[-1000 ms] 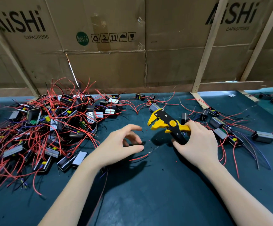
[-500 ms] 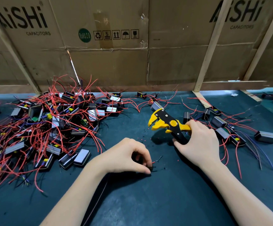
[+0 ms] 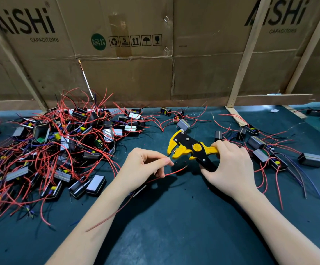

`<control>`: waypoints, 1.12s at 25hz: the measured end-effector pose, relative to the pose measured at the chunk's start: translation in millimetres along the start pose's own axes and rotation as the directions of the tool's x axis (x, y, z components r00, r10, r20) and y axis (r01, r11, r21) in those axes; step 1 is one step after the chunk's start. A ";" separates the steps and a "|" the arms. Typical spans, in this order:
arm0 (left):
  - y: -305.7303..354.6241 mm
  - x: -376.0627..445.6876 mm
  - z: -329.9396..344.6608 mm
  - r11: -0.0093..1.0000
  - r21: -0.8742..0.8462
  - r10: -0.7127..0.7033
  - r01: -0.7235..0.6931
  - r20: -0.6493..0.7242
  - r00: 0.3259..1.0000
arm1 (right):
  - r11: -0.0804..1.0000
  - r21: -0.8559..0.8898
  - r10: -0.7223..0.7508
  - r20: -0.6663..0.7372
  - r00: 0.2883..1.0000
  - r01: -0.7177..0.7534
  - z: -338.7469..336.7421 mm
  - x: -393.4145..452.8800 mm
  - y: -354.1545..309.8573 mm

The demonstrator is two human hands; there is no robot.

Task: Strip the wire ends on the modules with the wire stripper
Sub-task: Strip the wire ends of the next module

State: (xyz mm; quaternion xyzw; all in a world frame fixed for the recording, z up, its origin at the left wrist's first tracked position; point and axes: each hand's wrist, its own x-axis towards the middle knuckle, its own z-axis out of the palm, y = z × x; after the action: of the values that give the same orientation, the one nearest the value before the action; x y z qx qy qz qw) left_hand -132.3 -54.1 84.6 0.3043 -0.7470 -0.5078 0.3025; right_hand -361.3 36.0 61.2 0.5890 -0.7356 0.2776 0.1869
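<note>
My right hand grips the handles of the yellow and black wire stripper, jaws pointing left. My left hand pinches a thin dark wire end between thumb and forefinger, its tip right at the stripper's jaws. A red wire runs from under the left hand toward the right. The module these wires belong to lies mostly hidden under my left wrist. A big heap of modules with red wires covers the left of the dark green mat.
Several more modules with red and blue wires lie to the right of my right hand. Cardboard sheets and wooden slats wall off the back of the bench. Tiny bits of stripped insulation dot the mat near the stripper.
My left hand picked up wire ends from the mat, rose and moved right to the stripper's jaws. My right hand kept hold of the stripper with little movement.
</note>
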 end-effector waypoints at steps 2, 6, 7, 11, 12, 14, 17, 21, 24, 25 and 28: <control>-0.5 0.4 0.9 1.000 0.004 -0.011 0.011 -0.005 1.000 | 1.000 0.023 -0.016 -0.023 1.000 0.017 -0.6 -0.2 -1.7; -1.8 1.3 2.5 1.000 -0.004 -0.026 0.026 -0.023 0.999 | 0.998 0.055 -0.037 -0.051 0.998 0.040 -0.2 -0.8 -4.2; -2.0 1.2 2.6 1.000 -0.009 -0.030 0.030 -0.024 0.999 | 0.997 0.055 -0.041 -0.057 0.998 0.045 0.0 -1.2 -4.8; -1.7 0.5 3.3 0.999 -0.032 -0.044 0.044 -0.005 0.999 | 0.998 0.024 -0.052 -0.104 0.993 0.054 0.2 -1.4 -6.7; -1.6 0.4 3.4 0.998 -0.031 -0.047 0.047 -0.002 0.999 | 0.998 0.014 -0.056 -0.114 0.992 0.058 0.2 -1.2 -7.0; -1.2 0.1 3.1 0.998 -0.029 -0.053 0.053 -0.001 0.999 | 0.998 0.002 -0.059 -0.126 0.990 0.060 -0.1 -1.2 -7.3; -0.2 0.0 2.6 0.998 -0.026 -0.059 0.059 -0.003 0.998 | 0.998 -0.010 -0.064 -0.143 0.988 0.063 -0.4 -1.2 -7.1; 0.1 -0.6 2.5 0.997 -0.017 -0.069 0.069 0.004 0.998 | 0.996 -0.023 -0.084 -0.168 0.982 0.082 -0.8 -1.4 -6.8; 0.2 -1.2 1.4 0.998 -0.016 -0.068 0.068 0.016 0.998 | 0.996 -0.026 -0.093 -0.169 0.981 0.090 -1.2 -1.0 -6.7; 0.4 -1.3 0.7 0.998 -0.015 -0.064 0.065 0.021 0.998 | 0.995 -0.028 -0.095 -0.168 0.981 0.092 -1.2 -0.9 -6.9; 0.8 -1.4 -1.0 0.998 -0.009 -0.056 0.056 0.029 0.998 | 0.995 -0.036 -0.097 -0.158 0.983 0.093 -0.6 -1.1 -8.4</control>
State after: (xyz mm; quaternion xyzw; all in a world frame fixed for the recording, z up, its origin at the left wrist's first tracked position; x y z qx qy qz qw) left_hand -130.7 -53.4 85.4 0.3165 -0.7399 -0.5240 0.2789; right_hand -352.9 35.9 62.6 0.5966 -0.6932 0.3042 0.2663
